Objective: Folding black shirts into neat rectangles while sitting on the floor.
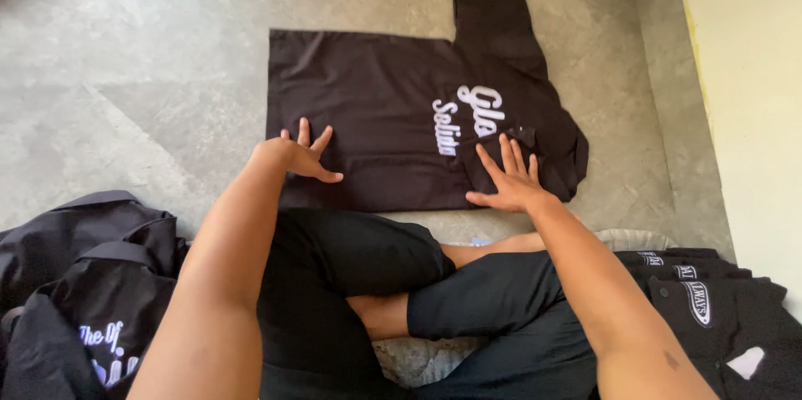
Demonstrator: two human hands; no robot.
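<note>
A black shirt (376, 99) with white lettering lies flat on the grey concrete floor (142, 74), partly folded, one sleeve (493, 16) sticking out toward the far side. My left hand (299, 154) rests flat on the shirt's near left part, fingers spread. Flat on the shirt near its collar and the lettering lies my right hand (508, 174), fingers apart. Neither hand grips the cloth. My crossed legs in black trousers (368, 283) sit just below the shirt.
A heap of black garments (83, 283) lies at my left. A stack of folded black shirts with white prints (710, 300) sits at my right. A pale yellow wall (752, 74) runs along the right side.
</note>
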